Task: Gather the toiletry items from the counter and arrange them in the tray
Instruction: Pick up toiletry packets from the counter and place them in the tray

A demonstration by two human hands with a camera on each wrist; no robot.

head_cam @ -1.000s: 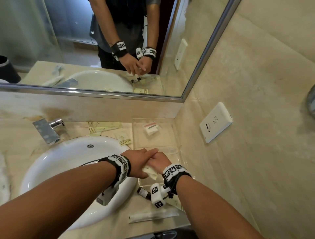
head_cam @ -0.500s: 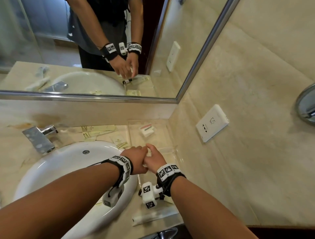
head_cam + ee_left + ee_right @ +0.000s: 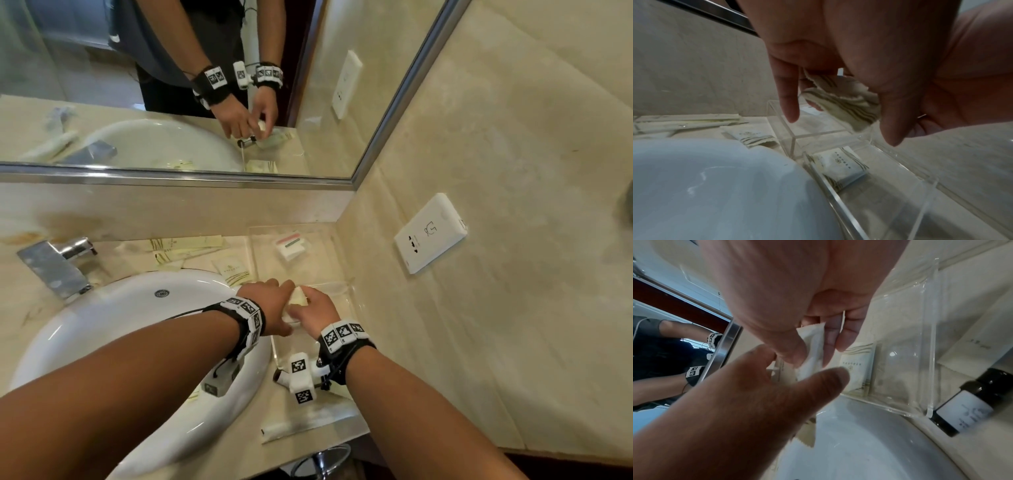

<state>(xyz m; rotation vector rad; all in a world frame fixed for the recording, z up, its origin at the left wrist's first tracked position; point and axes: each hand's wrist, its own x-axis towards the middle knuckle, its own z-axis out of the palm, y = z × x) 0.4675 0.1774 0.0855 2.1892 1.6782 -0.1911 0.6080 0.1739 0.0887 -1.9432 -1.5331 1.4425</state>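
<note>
Both hands meet over the clear acrylic tray (image 3: pixel 346 291), just right of the sink (image 3: pixel 102 329). Right hand (image 3: pixel 317 308) pinches a cream sachet (image 3: pixel 297 297) between thumb and fingers, held above the tray's near compartment. Left hand (image 3: pixel 270 305) has fingers on the same sachet; the left-wrist view shows striped wrapper crumpled under them, but how firm that hold is, can't tell.

Risks, as I judge them:
- Two hands on one soft packet: uneven release could drop it outside the tray wall or into the sink.
- Sachet already in tray (image 3: pixel 840 164) lies in the compartment below; a careless drop lands crooked on top.

Around: wrapped soap (image 3: pixel 291 246) in the far compartment; flat sachets (image 3: pixel 191 248) on the far counter by the faucet (image 3: pixel 54 263); dark bottle (image 3: pixel 970 404) near the tray's near end; long wrapped item (image 3: pixel 308 423) at the near counter edge. All still to gather; the bottle sits under the right wrist.
</note>
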